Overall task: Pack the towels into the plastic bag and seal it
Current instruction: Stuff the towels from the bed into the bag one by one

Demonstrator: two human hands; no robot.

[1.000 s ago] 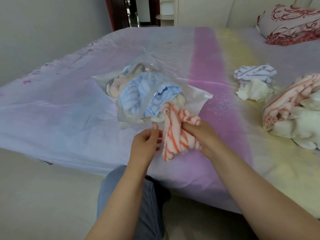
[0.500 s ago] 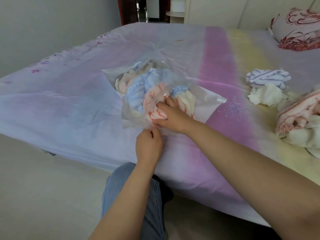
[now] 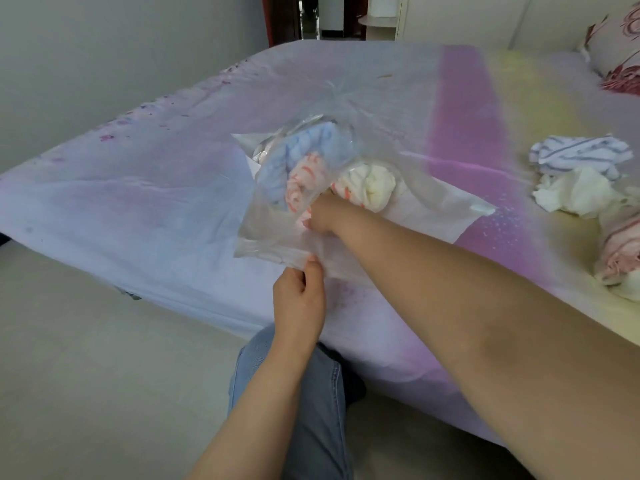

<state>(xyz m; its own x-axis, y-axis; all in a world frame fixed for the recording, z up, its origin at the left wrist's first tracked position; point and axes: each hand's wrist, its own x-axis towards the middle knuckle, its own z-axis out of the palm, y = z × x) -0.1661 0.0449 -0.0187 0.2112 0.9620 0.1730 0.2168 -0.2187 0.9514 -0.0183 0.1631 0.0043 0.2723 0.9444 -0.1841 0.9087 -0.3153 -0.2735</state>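
A clear plastic bag (image 3: 273, 233) lies on the bed with its mouth toward me. Inside it are a blue striped towel (image 3: 304, 147), an orange-and-white striped towel (image 3: 303, 183) and a cream towel (image 3: 372, 185). My left hand (image 3: 299, 299) pinches the near edge of the bag's mouth and holds it up. My right hand (image 3: 320, 216) is inside the bag, wrist at the opening, against the orange striped towel; its fingers are hidden by the plastic and the towel.
Loose towels lie on the bed (image 3: 138, 202) to the right: a blue-striped one (image 3: 581, 155), a cream one (image 3: 578, 192) and a pink-striped one (image 3: 620, 251). A patterned pillow (image 3: 616, 60) sits at the far right. My jeans-clad knee (image 3: 294, 386) is below the bed edge.
My right hand has carried the orange striped towel from outside the bag into it and pushed deeper. My left hand took hold of the bag's near edge and lifted it.
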